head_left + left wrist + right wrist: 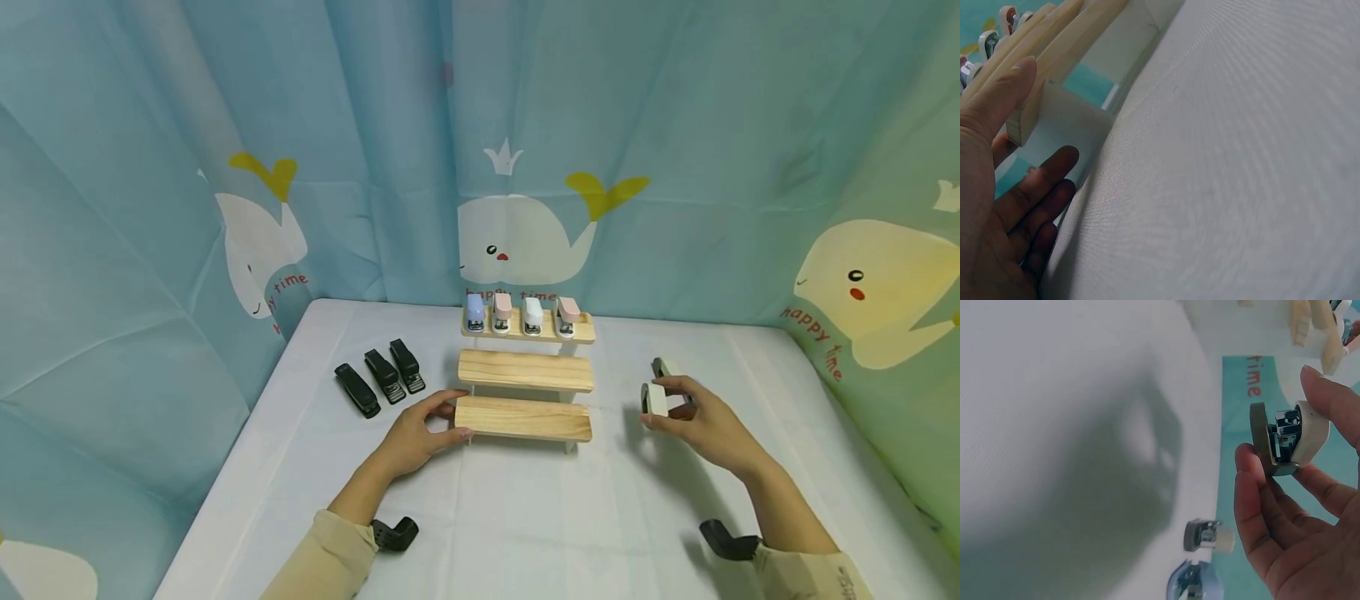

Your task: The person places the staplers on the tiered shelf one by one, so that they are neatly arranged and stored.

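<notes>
A three-tier wooden rack stands mid-table on pale supports. My left hand holds the left end of its lowest board, thumb at the front edge and index finger behind; the other fingers hang loosely in the left wrist view. My right hand pinches a small white stapler with a grey base, raised above the table to the right of the rack. Beyond that hand lie another white-and-grey stapler and a light blue one. Several mini staplers, blue, pink and white, line the top board.
Three black staplers lie on the white tablecloth left of the rack. A blue curtain with whale prints hangs behind the table and along its sides. Black wrist mounts sit at both sleeves.
</notes>
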Motion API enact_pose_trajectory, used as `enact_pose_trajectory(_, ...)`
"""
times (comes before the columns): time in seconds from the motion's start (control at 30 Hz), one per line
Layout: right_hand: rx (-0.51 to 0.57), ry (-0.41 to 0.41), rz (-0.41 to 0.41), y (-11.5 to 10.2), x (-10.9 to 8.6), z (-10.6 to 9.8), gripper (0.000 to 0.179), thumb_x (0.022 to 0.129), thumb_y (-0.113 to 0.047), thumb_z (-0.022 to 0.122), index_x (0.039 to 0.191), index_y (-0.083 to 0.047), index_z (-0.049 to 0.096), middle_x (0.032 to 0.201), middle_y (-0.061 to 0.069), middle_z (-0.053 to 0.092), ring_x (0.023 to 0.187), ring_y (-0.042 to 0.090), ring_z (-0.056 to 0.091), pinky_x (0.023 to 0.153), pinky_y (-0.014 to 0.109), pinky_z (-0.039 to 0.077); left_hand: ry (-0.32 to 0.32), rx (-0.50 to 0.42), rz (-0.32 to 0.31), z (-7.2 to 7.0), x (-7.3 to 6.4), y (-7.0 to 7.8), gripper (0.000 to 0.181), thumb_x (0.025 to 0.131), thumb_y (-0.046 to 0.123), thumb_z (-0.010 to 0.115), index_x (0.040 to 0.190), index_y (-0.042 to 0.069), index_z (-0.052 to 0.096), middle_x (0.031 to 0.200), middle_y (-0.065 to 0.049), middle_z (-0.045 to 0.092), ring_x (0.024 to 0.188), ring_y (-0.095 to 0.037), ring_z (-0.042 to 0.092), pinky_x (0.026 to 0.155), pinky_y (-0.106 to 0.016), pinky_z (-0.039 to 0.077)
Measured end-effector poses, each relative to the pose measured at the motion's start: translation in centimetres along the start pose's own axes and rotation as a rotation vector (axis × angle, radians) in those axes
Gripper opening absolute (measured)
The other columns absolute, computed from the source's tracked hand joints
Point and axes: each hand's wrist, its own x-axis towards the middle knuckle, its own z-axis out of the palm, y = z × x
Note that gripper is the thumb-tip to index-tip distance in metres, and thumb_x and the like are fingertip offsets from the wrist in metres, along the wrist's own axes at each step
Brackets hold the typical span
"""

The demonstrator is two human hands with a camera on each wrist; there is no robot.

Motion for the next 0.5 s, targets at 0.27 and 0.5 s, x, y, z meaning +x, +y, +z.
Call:
enact_pose_trajectory(0.27, 0.003, 0.015, -0.042, -1.6, 0.1, 0.1, 0.073, 0.092, -0.045, 0.078, 0.149, -0.009, 0.049, 0.137, 0.022, 0.059, 0.113, 0.034, 0.063, 0.079, 0.037, 0.052, 0.004, 0.003, 0.008, 0.0, 0.0, -0.1, 0.06, 0.085, 0.05, 0.083, 0.139, 0.047, 0.059, 0.121, 0.008, 0.068, 0.12, -0.016, 0.061, 0.106, -0.048, 0.044)
enact_pose_trajectory(0.5, 0.009, 0.024, -0.056, -2.8, 0.2, 0.2, 0.073, 0.093, -0.045, 0.077, 0.15, -0.009, 0.048, 0.132, 0.021, 0.059, 0.116, 0.038, 0.06, 0.08, 0.038, 0.05, 0.009, -0.001, 0.002, 0.1, 0.0, 0.0, 0.058, 0.086, 0.048, 0.084, 0.138, 0.047, 0.059, 0.121, 0.007, 0.068, 0.12, -0.016, 0.061, 0.107, -0.048, 0.043)
